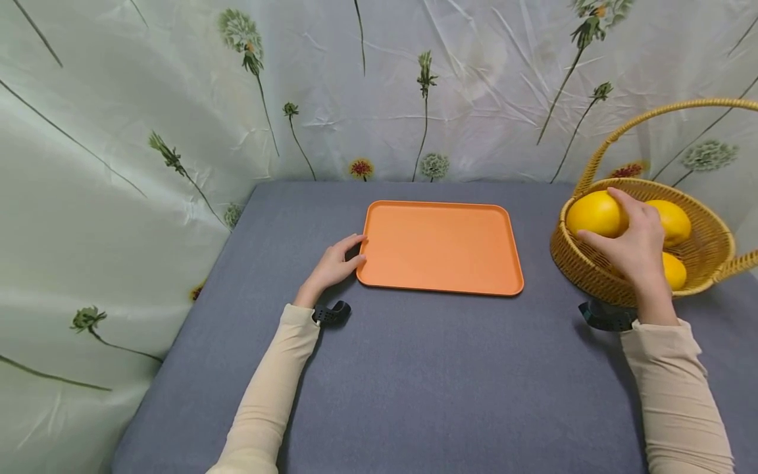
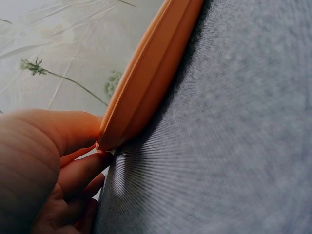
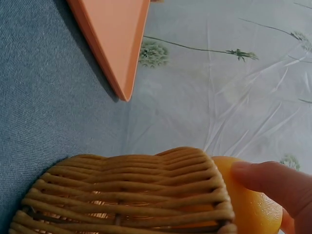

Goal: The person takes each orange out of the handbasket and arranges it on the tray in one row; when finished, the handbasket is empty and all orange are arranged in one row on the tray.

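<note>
In the head view an orange tray (image 1: 441,247) lies flat on the grey-blue table. My left hand (image 1: 333,268) is at its left edge, and the left wrist view shows thumb and fingers (image 2: 80,173) at the rim (image 2: 141,92). At the right, my right hand (image 1: 639,247) reaches over a wicker basket (image 1: 583,273) and grips a large round yellow citrus fruit (image 1: 595,214). The right wrist view shows my thumb (image 3: 263,176) on its dimpled skin. Two more yellow fruits show in the basket: one behind my hand (image 1: 672,222), another partly hidden below it.
An arched handle (image 1: 663,112) rises over the basket. A pale curtain with dandelion prints (image 1: 367,99) hangs behind and left of the table (image 1: 444,382). Dark bands with a camera-like part (image 1: 333,313) sit on both wrists.
</note>
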`<act>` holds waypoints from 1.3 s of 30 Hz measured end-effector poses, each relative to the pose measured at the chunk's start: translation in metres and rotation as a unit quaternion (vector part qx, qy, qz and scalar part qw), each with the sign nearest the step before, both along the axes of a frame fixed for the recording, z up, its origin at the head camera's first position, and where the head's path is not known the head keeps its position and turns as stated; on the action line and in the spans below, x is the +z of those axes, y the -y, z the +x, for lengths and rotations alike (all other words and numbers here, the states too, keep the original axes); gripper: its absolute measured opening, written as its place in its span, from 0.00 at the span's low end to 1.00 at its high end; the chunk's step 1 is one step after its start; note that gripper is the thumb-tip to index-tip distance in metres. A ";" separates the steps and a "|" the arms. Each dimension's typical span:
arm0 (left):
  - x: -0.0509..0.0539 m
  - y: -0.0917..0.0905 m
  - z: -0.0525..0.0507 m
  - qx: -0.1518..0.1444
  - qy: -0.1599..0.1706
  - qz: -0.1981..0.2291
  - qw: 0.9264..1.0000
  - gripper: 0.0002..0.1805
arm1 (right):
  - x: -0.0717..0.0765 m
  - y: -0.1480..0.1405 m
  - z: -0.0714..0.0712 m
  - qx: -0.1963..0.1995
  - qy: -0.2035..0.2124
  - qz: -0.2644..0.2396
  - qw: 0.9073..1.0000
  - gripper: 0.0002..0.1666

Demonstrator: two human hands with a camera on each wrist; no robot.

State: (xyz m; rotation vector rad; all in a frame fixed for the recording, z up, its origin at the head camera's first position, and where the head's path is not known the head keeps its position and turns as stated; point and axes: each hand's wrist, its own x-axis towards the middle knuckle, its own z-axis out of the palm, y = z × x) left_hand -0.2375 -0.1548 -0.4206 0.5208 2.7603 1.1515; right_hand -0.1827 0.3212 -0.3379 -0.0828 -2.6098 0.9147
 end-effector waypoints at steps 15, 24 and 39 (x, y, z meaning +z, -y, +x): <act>0.002 0.000 -0.002 0.001 -0.005 -0.008 1.000 0.28 | 0.005 0.018 0.000 -0.037 -0.063 -0.053 0.996 0.48; 0.003 0.000 -0.001 0.005 -0.005 -0.007 1.000 0.28 | 0.008 0.030 -0.002 -0.015 -0.071 -0.056 0.996 0.46; -0.001 -0.001 0.000 0.003 -0.010 -0.011 1.000 0.28 | 0.001 0.044 -0.002 0.015 -0.091 -0.042 0.995 0.45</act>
